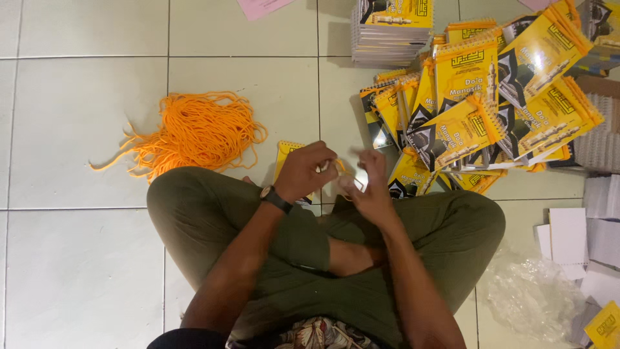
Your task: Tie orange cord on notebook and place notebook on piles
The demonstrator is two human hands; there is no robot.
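A: Holding sth small between both hands — looks like a short pale-orange bit of cord, right at the fingertips, in front of the crossed legs in olive trousers.

B: Which hand's got it?

A: Both seem to. Left hand, w/ a dark wristwatch, is curled nearly closed, fingers pinched on one end. Right hand is blurred; fingers bent in, part closed, touching the other end. Can't tell how firm either grip is.

B: How does the cord lie?

A: Roughly left-to-right across the gap btw the two hands, hands almost touching. Too small and blurry to say more.

B: Anything under them?

A: A yellow spiral-bound booklet flat on the white tiled floor, just beyond the left hand and partly hidden by it.

B: And further out?

A: Loose bundle of orange cords on the floor off to the left, well apart. To the right, a sprawling heap of the same yellow booklets, near the right hand, w/ a neat stack of booklets behind. Crumpled clear plastic wrap by the right knee, white paper pads beside it.
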